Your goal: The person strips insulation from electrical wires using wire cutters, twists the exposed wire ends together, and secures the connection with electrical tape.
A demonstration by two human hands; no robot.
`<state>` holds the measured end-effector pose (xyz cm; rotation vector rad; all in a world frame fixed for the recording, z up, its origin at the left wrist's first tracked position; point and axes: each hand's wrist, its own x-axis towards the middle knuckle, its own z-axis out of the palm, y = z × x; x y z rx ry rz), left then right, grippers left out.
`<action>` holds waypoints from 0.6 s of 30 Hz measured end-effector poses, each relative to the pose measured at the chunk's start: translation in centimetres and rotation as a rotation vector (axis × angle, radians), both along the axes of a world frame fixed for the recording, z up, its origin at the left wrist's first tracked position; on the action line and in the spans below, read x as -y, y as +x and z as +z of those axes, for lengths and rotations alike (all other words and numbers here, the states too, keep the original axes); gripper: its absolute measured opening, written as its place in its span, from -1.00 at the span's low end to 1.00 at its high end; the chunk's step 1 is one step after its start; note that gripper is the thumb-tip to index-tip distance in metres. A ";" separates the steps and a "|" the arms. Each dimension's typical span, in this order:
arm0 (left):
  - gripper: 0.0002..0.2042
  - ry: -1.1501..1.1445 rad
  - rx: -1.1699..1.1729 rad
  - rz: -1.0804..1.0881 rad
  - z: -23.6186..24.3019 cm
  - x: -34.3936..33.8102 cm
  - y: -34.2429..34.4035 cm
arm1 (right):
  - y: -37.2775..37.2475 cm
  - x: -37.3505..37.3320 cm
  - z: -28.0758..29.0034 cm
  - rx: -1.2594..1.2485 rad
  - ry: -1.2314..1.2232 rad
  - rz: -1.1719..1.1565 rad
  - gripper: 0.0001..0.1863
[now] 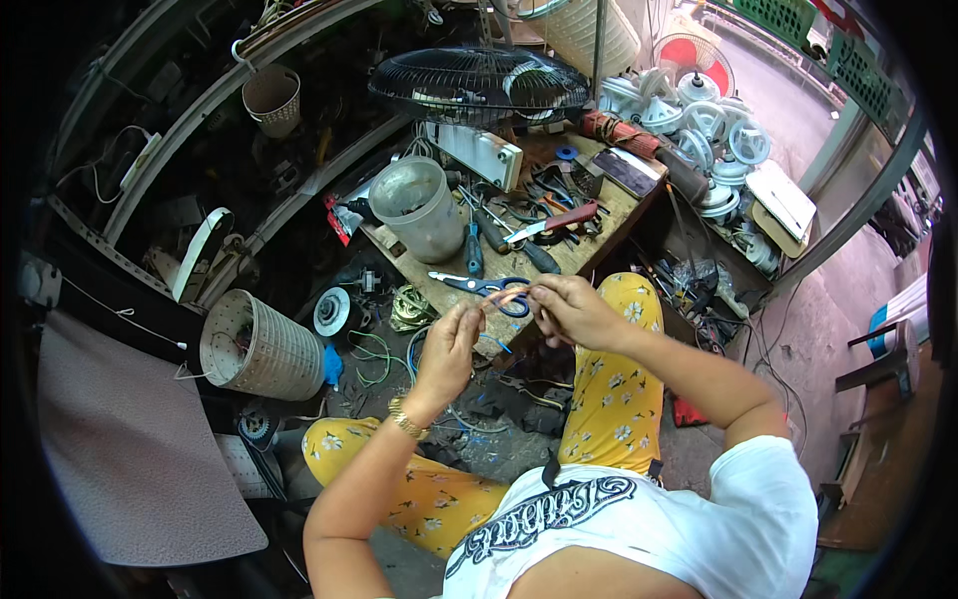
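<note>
My left hand and my right hand are raised at the front edge of the wooden workbench, both pinching a short length of copper-coloured wire between their fingertips. Behind the wire, blue-and-black scissors lie on the bench with their blades toward the left. Just beyond them are a screwdriver with a blue-and-black handle, a red-handled knife and several pliers and other hand tools. A translucent plastic bucket stands at the bench's left.
A black fan guard sits at the back, with white plastic parts at right. A perforated bucket stands low at left beside loose wires and a grey board. A dark stool is at far right.
</note>
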<state>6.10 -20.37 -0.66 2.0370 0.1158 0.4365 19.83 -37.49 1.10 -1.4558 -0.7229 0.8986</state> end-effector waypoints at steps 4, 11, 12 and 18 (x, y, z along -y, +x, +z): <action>-0.78 -0.949 0.051 0.329 -2.2 2.5 1.6 | -3.2 -3.7 -2.6 0.305 0.173 -0.169 -0.78; -0.72 -1.081 0.174 0.343 -3.6 3.0 2.1 | -6.2 -8.3 -7.2 0.242 0.314 -0.309 -0.71; -0.72 -1.033 0.237 0.330 -3.6 2.7 1.9 | -6.3 -8.4 -7.7 0.234 0.350 -0.338 -0.71; -0.73 -1.095 0.186 0.352 -3.7 2.1 1.9 | -6.6 -9.0 -8.2 0.421 0.295 -0.486 -0.76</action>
